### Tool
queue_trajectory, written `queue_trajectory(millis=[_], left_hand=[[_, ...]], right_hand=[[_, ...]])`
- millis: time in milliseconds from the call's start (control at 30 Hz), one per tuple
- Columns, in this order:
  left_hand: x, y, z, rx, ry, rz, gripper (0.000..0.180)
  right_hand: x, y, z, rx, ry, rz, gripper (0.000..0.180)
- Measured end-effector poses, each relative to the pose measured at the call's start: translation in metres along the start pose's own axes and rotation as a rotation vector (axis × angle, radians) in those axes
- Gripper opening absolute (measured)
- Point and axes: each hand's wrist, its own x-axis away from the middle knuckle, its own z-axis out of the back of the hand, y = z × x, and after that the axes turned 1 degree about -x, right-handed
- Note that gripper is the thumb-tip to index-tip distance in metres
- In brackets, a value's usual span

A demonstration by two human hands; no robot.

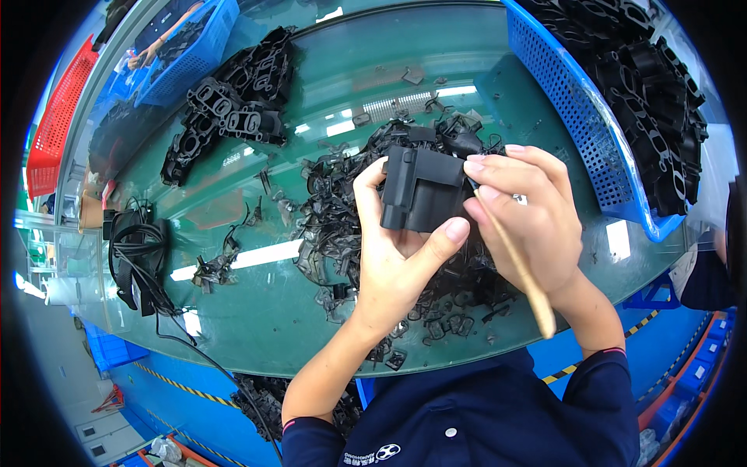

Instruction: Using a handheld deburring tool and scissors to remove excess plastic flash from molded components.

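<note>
A boxy black moulded plastic part (pixel 428 194) is gripped in my left hand (pixel 381 272), with the thumb along its lower edge and the fingers behind it. My right hand (pixel 537 222) is closed round a slim tool with a pale wooden handle (pixel 520 268). The handle's butt points down toward me. The tool's tip meets the right side of the part, mostly hidden by my fingers, so its kind cannot be made out. Beneath both hands spreads a heap of thin black plastic scraps (pixel 331 206) on the green tabletop (pixel 257 331).
Several black moulded parts (pixel 233 109) lie stacked at the far left. A blue basket (pixel 572 117) full of similar parts stands at the right, another blue basket (pixel 198 54) at the far left. A black device with coiled cable (pixel 138 257) sits left. Another person's hand (pixel 146 56) shows at the upper left.
</note>
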Motion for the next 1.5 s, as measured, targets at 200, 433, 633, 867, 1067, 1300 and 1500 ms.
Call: queue_trajectory(millis=[200, 433, 633, 867, 1067, 1300, 1500], left_hand=[[0.000, 0.006, 0.000, -0.037, 0.002, 0.003, 0.070], [-0.001, 0.005, 0.004, -0.157, 0.021, -0.075, 0.066], [-0.001, -0.001, 0.004, -0.229, 0.051, -0.127, 0.066], [0.000, -0.002, 0.003, -0.213, 0.064, -0.136, 0.066], [0.000, -0.004, 0.003, -0.213, 0.070, -0.137, 0.065], [0.001, -0.004, 0.002, -0.204, 0.070, -0.134, 0.064], [0.001, -0.008, 0.004, -0.246, 0.079, -0.188, 0.063]], right_hand=[[0.002, 0.000, -0.003, -0.250, 0.150, -0.172, 0.021], [-0.009, 0.003, 0.012, -0.374, -0.044, -0.217, 0.018], [-0.005, 0.004, 0.007, -0.520, -0.024, -0.302, 0.016], [-0.008, 0.003, 0.010, -0.454, -0.045, -0.268, 0.015], [-0.007, 0.002, 0.009, -0.372, -0.048, -0.204, 0.015], [-0.008, -0.001, 0.009, -0.249, -0.072, -0.112, 0.016], [-0.007, -0.007, 0.008, -0.078, -0.093, 0.004, 0.013]])
